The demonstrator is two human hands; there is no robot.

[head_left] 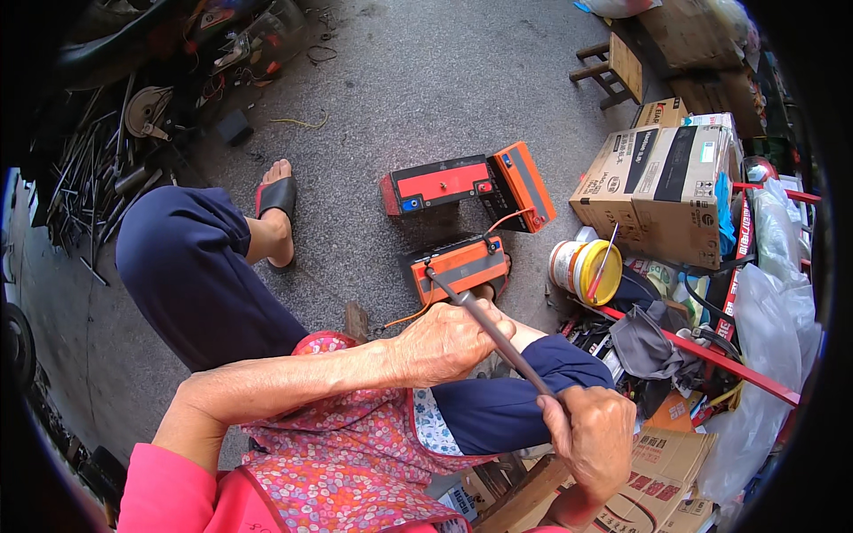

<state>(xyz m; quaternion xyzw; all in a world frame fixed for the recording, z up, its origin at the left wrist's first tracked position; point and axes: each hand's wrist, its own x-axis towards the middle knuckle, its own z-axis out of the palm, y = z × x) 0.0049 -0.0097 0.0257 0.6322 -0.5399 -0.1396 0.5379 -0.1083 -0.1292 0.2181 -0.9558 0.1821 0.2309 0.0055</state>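
Note:
A long, dark rod-shaped tool (511, 351) with a metal collar slants across the view. My right hand (597, 435) is closed round its near end. Further down the shaft, my left hand (444, 345) is closed on it too, its fingers partly hidden. The tool's tip meets a terminal corner of the nearest orange-and-black battery (462, 268). Beyond that stand a red-topped black battery (435, 184) and another orange battery (526, 185). A thin red wire (508, 218) joins the two orange ones. An orange wire (407, 318) trails left of the nearest battery.
At right are a cardboard box (649, 186), a yellow-and-white tub (577, 269) with a screwdriver across it, a red metal bar (711, 357) and plastic bags (764, 329). A wooden stool (615, 69) stands farther back. Metal rods and scrap (93, 173) pile up at left.

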